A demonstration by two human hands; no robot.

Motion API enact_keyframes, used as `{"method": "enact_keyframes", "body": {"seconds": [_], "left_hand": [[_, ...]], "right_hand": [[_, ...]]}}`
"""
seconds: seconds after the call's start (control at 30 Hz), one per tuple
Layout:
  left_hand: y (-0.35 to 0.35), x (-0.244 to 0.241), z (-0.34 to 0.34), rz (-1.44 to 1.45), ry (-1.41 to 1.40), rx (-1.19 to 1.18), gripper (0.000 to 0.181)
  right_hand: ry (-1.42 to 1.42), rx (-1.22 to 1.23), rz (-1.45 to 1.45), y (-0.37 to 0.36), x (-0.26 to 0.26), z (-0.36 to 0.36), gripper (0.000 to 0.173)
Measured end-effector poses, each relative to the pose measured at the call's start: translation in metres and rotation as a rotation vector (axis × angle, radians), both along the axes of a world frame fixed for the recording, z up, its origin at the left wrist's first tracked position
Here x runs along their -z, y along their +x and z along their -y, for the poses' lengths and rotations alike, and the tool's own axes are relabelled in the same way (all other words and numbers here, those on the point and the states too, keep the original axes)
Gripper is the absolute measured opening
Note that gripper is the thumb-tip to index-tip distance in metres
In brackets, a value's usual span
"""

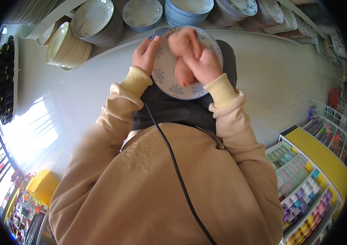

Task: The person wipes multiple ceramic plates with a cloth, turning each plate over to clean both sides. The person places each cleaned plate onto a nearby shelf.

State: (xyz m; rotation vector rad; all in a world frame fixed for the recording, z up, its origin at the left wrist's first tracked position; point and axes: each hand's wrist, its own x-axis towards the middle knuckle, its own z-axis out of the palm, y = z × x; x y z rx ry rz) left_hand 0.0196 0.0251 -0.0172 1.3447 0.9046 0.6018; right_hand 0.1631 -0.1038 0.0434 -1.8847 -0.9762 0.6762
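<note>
A round white plate (165, 84) with a blue rim and grey-blue leaf motifs rests over my dark-trousered lap. My left hand (146, 53) grips its left edge, thumb on top and the fingers partly hidden underneath. In my right hand (206, 65) is a bunched orange-pink cloth (185, 73), blurred by motion, over the middle of the plate. Whether the cloth touches the surface at every point cannot be made out.
Ahead, a low shelf holds stacked blue-patterned plates (188, 13), large white plates (95, 21) and cream bowls (66, 46). A yellow-topped display rack (317, 156) stands at right. A yellow basket (43, 185) is at lower left. A black cord (176, 167) hangs down my front.
</note>
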Motion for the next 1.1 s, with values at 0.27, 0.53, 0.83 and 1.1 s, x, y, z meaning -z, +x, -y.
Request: {"method": "enact_keyframes", "body": {"seconds": [0.27, 0.53, 0.83, 1.1], "left_hand": [[-0.003, -0.002, -0.004, -0.013, -0.045, -0.006, 0.042], [0.004, 0.001, 0.001, -0.011, -0.008, -0.024, 0.042], [-0.002, -0.005, -0.002, -0.003, -0.020, 0.005, 0.041], [0.002, -0.004, -0.002, 0.089, -0.091, -0.032, 0.042]], "right_hand": [[-0.008, -0.282, -0.153, -0.039, 0.007, 0.007, 0.033], [-0.056, 0.129, -0.083, -0.002, 0.006, -0.010, 0.027], [-0.209, -0.171, -0.099, 0.001, -0.004, 0.006, 0.033], [0.038, -0.190, -0.026, -0.039, 0.004, -0.001, 0.030]]}}
